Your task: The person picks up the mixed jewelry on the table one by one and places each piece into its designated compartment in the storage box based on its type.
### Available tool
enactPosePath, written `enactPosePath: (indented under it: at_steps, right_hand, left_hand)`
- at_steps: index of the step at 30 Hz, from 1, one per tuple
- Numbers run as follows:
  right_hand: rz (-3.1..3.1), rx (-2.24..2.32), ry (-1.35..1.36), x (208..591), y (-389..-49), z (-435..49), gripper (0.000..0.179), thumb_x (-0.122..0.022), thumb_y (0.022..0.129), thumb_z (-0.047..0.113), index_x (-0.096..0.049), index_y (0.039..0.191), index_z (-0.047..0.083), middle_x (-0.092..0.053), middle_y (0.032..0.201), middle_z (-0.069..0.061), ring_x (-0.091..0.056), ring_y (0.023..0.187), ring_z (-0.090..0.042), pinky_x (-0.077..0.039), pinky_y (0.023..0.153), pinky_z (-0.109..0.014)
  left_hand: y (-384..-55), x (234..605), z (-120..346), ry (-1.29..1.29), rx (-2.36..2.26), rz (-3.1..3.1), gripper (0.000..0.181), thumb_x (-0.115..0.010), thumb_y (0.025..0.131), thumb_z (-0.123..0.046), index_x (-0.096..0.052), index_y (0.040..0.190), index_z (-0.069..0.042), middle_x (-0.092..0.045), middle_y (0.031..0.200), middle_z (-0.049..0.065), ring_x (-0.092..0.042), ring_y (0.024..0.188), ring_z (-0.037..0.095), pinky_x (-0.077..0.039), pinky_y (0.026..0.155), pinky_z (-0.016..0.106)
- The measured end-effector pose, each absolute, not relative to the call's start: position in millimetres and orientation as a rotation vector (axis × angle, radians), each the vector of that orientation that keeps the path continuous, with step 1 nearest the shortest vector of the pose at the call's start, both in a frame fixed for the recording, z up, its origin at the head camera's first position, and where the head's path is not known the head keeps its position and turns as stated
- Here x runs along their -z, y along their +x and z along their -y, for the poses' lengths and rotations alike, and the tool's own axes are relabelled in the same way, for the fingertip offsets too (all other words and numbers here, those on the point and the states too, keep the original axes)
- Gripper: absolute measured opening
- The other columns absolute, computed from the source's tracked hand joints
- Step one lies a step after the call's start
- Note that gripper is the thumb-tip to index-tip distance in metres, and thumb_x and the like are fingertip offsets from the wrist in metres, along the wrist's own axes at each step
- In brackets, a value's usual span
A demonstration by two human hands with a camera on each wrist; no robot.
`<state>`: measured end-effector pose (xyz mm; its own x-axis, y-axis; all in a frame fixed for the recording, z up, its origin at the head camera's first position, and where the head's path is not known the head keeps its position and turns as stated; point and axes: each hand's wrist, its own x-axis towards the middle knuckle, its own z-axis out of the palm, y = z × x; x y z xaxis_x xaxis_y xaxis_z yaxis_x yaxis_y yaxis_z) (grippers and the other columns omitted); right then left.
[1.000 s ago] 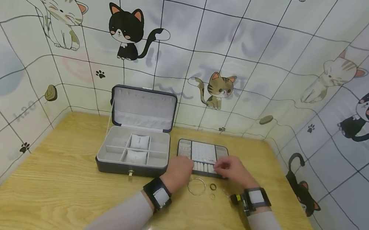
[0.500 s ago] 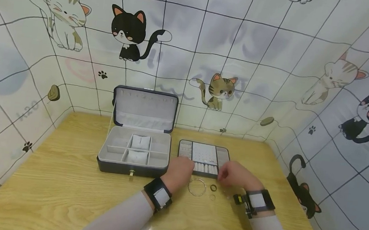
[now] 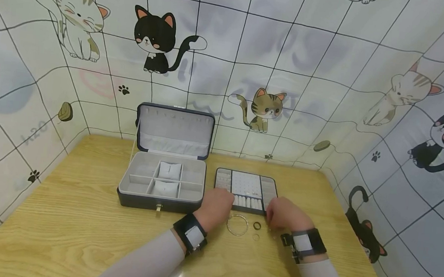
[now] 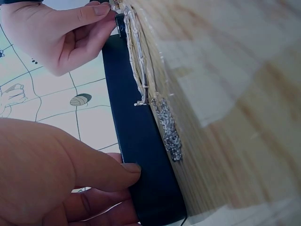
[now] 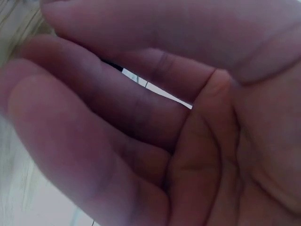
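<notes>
In the head view my left hand (image 3: pixel 217 207) is at the front left corner of a dark-edged jewelry tray (image 3: pixel 268 187). The left wrist view shows its thumb on the tray's dark side wall (image 4: pixel 136 141), with fingers behind. My right hand (image 3: pixel 287 214) is low by the tray's front right corner, fingers curled downward. Its thumb and finger tips (image 4: pixel 101 9) come together beside a tiny glittering piece (image 4: pixel 114 4); I cannot tell whether they pinch it. Between the hands lie a thin bangle (image 3: pixel 236 235), a dark ring (image 3: pixel 257 229) and a fine ring (image 3: pixel 256 240).
An open jewelry box (image 3: pixel 137 201) with two white cushions (image 3: pixel 166 189) stands left of the tray, lid raised. A silvery beaded clump (image 4: pixel 169 134) lies by the tray's wall. A cat-print curtain (image 3: pixel 224 36) surrounds the wooden table (image 3: pixel 70 213).
My right hand has moved from over the tray's ring rolls to the right and down toward the table by the tray's front right corner. The left hand has stayed on the tray.
</notes>
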<state>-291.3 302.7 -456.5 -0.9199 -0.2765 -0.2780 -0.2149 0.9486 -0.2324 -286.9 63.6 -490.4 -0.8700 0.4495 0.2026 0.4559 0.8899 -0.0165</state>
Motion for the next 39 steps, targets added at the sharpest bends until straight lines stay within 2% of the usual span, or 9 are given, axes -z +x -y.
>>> enactPosePath:
  at_steps: [9,15,23,27,31,39]
  right_hand:
    - [-2.739,0.270,-0.230,453,-286,-298,0.026,-0.089,0.064,-0.001,-0.069,0.073,0.013,-0.067,0.075,-0.002,-0.061,0.068,-0.021,-0.051,0.061,-0.032]
    - [-2.746,0.239,-0.225,457,-288,-297,0.023,-0.083,0.067,-0.003,-0.069,0.071,0.014,-0.067,0.072,-0.003,-0.060,0.066,-0.020,-0.050,0.059,-0.031]
    - [-2.786,0.216,-0.280,465,-289,-292,0.026,-0.069,0.066,-0.008,-0.060,0.056,0.013,-0.055,0.053,0.002,-0.044,0.049,-0.013,-0.033,0.045,-0.026]
    - [-2.797,0.210,-0.277,465,-287,-291,0.029,-0.066,0.067,-0.008,-0.055,0.053,0.015,-0.048,0.050,0.004,-0.039,0.047,-0.012,-0.030,0.044,-0.025]
    - [-2.789,0.226,-0.279,465,-285,-291,0.030,-0.065,0.067,-0.008,-0.053,0.053,0.015,-0.046,0.050,0.005,-0.038,0.047,-0.012,-0.030,0.044,-0.025]
    - [-2.718,0.382,-0.303,462,-286,-296,0.023,-0.070,0.066,-0.008,-0.065,0.060,0.014,-0.062,0.058,0.001,-0.052,0.052,-0.014,-0.043,0.050,-0.027]
  left_hand:
    - [-287,490,-64,-0.687,0.050,2.861,0.004,-0.081,0.090,-0.018,-0.079,0.086,-0.016,-0.072,0.077,0.001,-0.062,0.065,0.016,-0.049,0.048,0.031]
    - [-287,489,-64,-0.695,0.054,2.861,0.005,-0.079,0.092,-0.017,-0.079,0.087,-0.017,-0.071,0.076,0.001,-0.061,0.064,0.015,-0.048,0.048,0.031]
    - [-287,489,-63,-0.710,0.063,2.875,0.004,-0.078,0.092,-0.017,-0.079,0.088,-0.017,-0.071,0.077,0.001,-0.061,0.066,0.016,-0.049,0.050,0.030]
    - [-287,490,-63,-0.710,0.061,2.871,0.004,-0.079,0.092,-0.017,-0.079,0.088,-0.017,-0.071,0.078,0.001,-0.062,0.066,0.016,-0.049,0.050,0.031]
    - [-286,492,-64,-0.701,0.050,2.862,0.004,-0.079,0.091,-0.016,-0.079,0.087,-0.017,-0.071,0.078,0.001,-0.063,0.067,0.016,-0.051,0.050,0.031]
    - [-286,494,-65,-0.673,0.025,2.844,0.005,-0.079,0.092,-0.016,-0.079,0.087,-0.017,-0.071,0.076,0.000,-0.064,0.067,0.016,-0.052,0.051,0.033]
